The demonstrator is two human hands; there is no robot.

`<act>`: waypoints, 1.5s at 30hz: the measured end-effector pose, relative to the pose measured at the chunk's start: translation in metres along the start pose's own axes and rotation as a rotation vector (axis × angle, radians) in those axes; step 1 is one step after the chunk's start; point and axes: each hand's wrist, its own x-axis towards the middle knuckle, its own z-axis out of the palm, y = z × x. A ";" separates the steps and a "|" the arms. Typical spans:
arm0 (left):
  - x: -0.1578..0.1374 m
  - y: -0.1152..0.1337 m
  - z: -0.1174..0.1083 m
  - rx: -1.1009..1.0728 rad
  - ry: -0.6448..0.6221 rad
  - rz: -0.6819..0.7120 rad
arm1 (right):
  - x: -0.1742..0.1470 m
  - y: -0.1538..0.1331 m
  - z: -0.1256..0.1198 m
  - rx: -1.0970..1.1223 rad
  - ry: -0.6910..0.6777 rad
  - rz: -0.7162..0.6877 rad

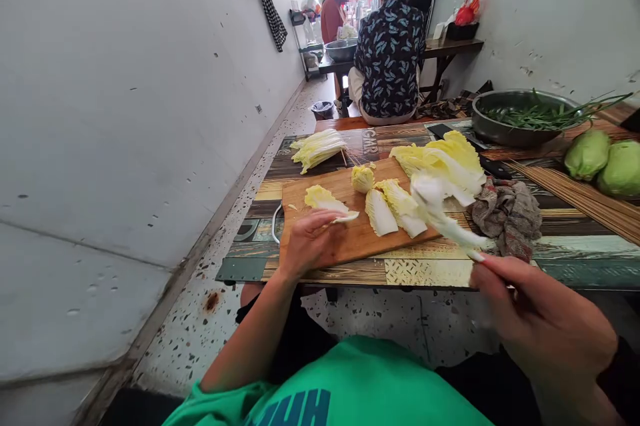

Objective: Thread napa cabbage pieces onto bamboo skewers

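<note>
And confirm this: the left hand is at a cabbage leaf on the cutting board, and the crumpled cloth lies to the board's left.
Not quite: the crumpled cloth lies to the right of the cutting board, as the head view shows. The left hand is indeed at a cabbage leaf.

Your bare left forearm (260,336) slants forward and inward, and your left hand (311,241) is turned palm inward, its fingers stretched out toward the right; your right hand (545,316), slightly blurred, is held farther out on your right, fingers closed in a pinch
</note>
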 end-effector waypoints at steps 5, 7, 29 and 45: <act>-0.005 -0.025 -0.014 0.317 0.151 0.059 | 0.028 -0.002 0.055 -0.196 0.078 -0.634; -0.013 -0.029 -0.023 0.435 0.225 0.172 | 0.032 0.005 0.083 -0.205 0.049 -0.689; -0.013 -0.033 -0.055 0.781 0.101 0.312 | 0.013 0.029 0.082 -0.378 -0.259 -0.537; -0.050 -0.012 0.024 0.691 -0.153 0.583 | 0.025 0.012 0.115 -0.427 -0.166 -0.948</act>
